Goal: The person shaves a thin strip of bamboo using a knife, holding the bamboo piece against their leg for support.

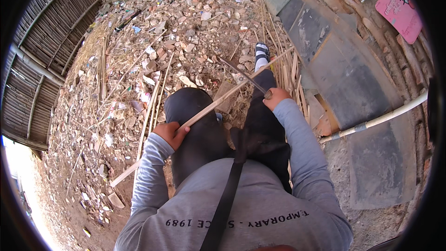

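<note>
A long, pale bamboo strip (217, 103) slants from my lower left, over my left knee, to beyond my right knee. My left hand (171, 135) is closed around it near the left thigh, with its tail end sticking out behind the wrist. In my right hand (276, 98), closed on the handle above my right leg, is a long, dark-bladed knife (236, 69) pointing up and to the left. The blade crosses the strip just left of that hand; whether it touches the strip I cannot tell. Most of the handle is hidden in the fist.
Broken brick and stone rubble (186, 42) covers the ground ahead. More bamboo strips (155, 95) lie left of my knee and beside my right foot. Dark flat sheets (357, 83), a pale pole (395, 111) and a pink board (397, 11) are at right. A bamboo wall (44, 42) stands left.
</note>
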Demonstrator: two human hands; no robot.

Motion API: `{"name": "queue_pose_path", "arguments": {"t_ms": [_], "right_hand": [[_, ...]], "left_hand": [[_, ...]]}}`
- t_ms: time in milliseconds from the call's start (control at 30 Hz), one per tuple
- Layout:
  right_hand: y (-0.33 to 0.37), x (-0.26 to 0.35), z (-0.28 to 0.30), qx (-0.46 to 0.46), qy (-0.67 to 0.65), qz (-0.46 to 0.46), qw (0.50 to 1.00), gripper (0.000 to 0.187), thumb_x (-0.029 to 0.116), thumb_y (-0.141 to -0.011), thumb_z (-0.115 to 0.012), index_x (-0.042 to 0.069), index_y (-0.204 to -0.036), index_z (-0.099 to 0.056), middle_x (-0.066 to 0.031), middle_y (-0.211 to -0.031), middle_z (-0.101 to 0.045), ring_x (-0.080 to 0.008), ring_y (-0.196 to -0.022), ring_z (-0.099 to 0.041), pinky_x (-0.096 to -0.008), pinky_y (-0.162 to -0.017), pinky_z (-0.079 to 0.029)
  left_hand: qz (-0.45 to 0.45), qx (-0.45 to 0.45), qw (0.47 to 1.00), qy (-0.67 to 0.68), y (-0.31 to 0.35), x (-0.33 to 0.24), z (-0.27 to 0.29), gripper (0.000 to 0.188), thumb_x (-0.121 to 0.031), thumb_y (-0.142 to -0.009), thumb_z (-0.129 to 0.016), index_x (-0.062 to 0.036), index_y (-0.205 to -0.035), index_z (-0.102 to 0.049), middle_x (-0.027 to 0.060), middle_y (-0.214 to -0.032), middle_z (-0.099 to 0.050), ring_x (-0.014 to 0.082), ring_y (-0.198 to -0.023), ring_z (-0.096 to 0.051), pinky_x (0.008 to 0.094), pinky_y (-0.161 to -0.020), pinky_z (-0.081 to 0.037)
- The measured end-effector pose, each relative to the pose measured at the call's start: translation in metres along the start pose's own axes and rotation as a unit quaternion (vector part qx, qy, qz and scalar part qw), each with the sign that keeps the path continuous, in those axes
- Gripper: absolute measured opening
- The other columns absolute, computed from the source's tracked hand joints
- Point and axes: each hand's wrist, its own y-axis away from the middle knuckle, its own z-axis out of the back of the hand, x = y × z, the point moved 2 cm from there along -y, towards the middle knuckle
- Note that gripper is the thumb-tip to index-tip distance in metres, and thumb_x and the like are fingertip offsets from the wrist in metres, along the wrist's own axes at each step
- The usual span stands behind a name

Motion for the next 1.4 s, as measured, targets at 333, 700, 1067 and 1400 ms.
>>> {"name": "queue_pose_path", "arguments": {"t_ms": [333,700,1067,1400], "right_hand": [[0.002,-0.001,-0.008,0.037,0.016,0.025,0.999,0.036,0.036,-0.075,-0.07,0.01,-0.1,-0.07,-0.0165,-0.098,-0.069,-0.0349,-0.097,-0.064,-0.0432,-0.089,-0.05],[0.003,-0.01,-0.009,-0.011,-0.017,0.019,1.0,0.036,0.032,-0.073,-0.076,0.004,-0.093,-0.069,-0.0174,-0.087,-0.068,-0.0374,-0.088,-0.065,-0.0434,-0.08,-0.052],[0.006,-0.008,-0.027,-0.004,-0.04,-0.005,0.999,0.041,0.037,-0.071,-0.077,0.004,-0.094,-0.069,-0.0191,-0.092,-0.069,-0.0388,-0.091,-0.065,-0.043,-0.085,-0.051],[0.005,-0.014,-0.035,-0.005,-0.055,-0.001,0.998,0.039,0.036,-0.071,-0.076,0.004,-0.092,-0.069,-0.02,-0.091,-0.068,-0.0383,-0.09,-0.065,-0.0435,-0.084,-0.051]], "left_hand": [[0.001,0.006,1.0,0.013,-0.001,0.001,0.0,0.048,-0.046,-0.089,-0.062,-0.0016,-0.071,-0.061,0.0211,-0.061,-0.059,0.0426,-0.063,-0.061,0.0478,-0.061,-0.049],[0.017,0.042,0.999,-0.004,-0.001,-0.002,0.005,0.048,-0.047,-0.091,-0.06,-0.0003,-0.077,-0.063,0.0214,-0.066,-0.06,0.0412,-0.068,-0.062,0.0458,-0.064,-0.049],[0.002,0.011,1.0,-0.004,-0.002,0.001,0.002,0.051,-0.049,-0.088,-0.062,-0.0023,-0.069,-0.06,0.0196,-0.06,-0.059,0.0405,-0.062,-0.061,0.0467,-0.059,-0.049],[0.001,0.016,1.0,-0.007,-0.003,0.002,0.0,0.051,-0.05,-0.088,-0.062,-0.0024,-0.07,-0.06,0.0195,-0.061,-0.059,0.0403,-0.062,-0.061,0.0466,-0.059,-0.049]]}}
